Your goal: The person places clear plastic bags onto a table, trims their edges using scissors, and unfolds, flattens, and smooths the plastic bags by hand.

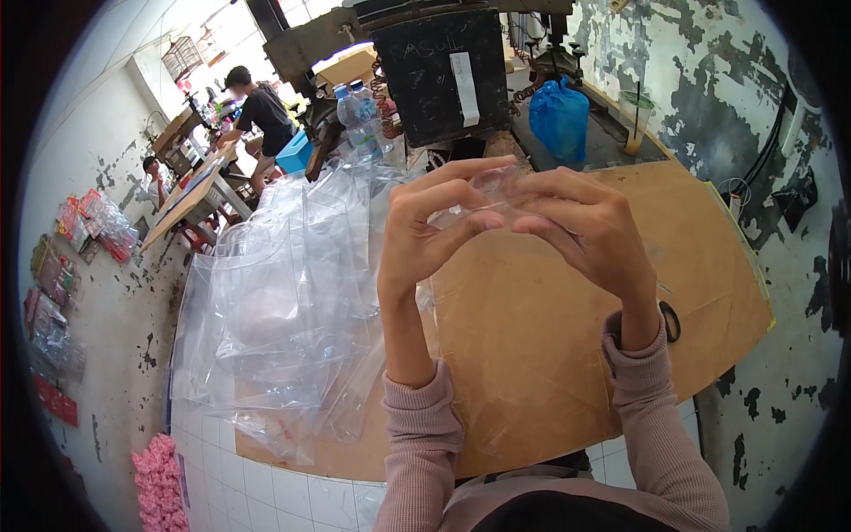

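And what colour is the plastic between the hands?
The plastic is clear and colourless; head view.

Left hand (425, 211) and right hand (596, 213) hold clear plastic (493, 183) above brown table (523, 372); plastic sheets (275, 306) heaped left, scissors (672, 322) right, blue bag (560, 122) and bottles (356, 129) behind.

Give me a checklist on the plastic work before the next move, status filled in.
1. Clear plastic piece held between left hand and right hand: ok.
2. Its edges lined up: cannot tell; it's see-through and fingers cover part.
3. Scissors out of the fingers' way: ok; black handle shows beside the right forearm.
4. Plastic sheets stacked neatly: not ok; loosely heaped left of the hands.
5. Drink cup away from the plastic sheets: ok; far right side.
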`<state>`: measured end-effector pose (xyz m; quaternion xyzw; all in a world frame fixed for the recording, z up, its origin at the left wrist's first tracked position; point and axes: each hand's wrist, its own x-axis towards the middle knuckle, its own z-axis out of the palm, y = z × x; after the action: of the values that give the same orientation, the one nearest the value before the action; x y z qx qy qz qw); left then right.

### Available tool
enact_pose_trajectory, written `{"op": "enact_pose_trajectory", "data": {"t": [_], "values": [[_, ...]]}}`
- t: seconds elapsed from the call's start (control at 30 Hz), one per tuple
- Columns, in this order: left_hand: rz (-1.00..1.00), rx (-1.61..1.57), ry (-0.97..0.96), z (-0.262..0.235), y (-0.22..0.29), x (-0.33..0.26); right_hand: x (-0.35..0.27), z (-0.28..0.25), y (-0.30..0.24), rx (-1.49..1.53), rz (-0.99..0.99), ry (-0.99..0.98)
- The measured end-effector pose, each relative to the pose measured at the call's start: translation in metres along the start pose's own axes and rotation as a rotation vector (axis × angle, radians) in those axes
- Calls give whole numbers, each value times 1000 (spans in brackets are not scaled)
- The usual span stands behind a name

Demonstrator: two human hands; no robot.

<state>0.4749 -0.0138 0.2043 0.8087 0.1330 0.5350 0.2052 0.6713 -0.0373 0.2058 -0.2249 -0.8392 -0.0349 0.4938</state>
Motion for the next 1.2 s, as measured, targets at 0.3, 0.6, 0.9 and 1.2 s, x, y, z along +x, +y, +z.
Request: {"op": "enact_pose_trajectory", "data": {"t": [0.3,0.6,0.9,1.2], "values": [[-149,330,56,-6,22,-1,1,3,1,22,89,68],[119,293,184,3,17,3,5,-4,-4,-106,7,261],[-80,274,-41,2,24,2,2,-34,4,115,-60,154],[29,494,-122,46,48,9,-7,-66,-50,-46,36,97]]}}
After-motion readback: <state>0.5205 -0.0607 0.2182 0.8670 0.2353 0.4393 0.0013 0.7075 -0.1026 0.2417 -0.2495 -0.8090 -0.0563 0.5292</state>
